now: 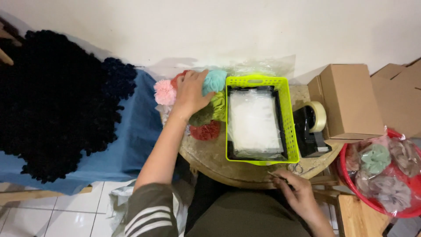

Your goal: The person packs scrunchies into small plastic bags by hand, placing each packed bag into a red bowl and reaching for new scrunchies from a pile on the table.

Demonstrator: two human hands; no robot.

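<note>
My left hand (191, 93) reaches forward over a pile of fluffy pompoms on a small round table (210, 160). It grips a teal pompom (215, 81). Around it lie a pink pompom (165, 92), an olive one (202, 116), a yellow-green one (218, 105) and a red one (205, 131). My right hand (298, 193) rests at the table's near edge, fingers curled around a thin dark object that I cannot make out. A lime green plastic basket (291, 127) holding clear plastic bags (254, 120) stands between both hands.
A tape dispenser with a roll (313, 118) sits right of the basket, small scissors (296, 167) near it. Cardboard boxes (351, 101) stand at right, a red tub of bagged pompoms (386, 171) below them. A black fluffy heap (52, 101) lies on blue cloth (136, 131) at left.
</note>
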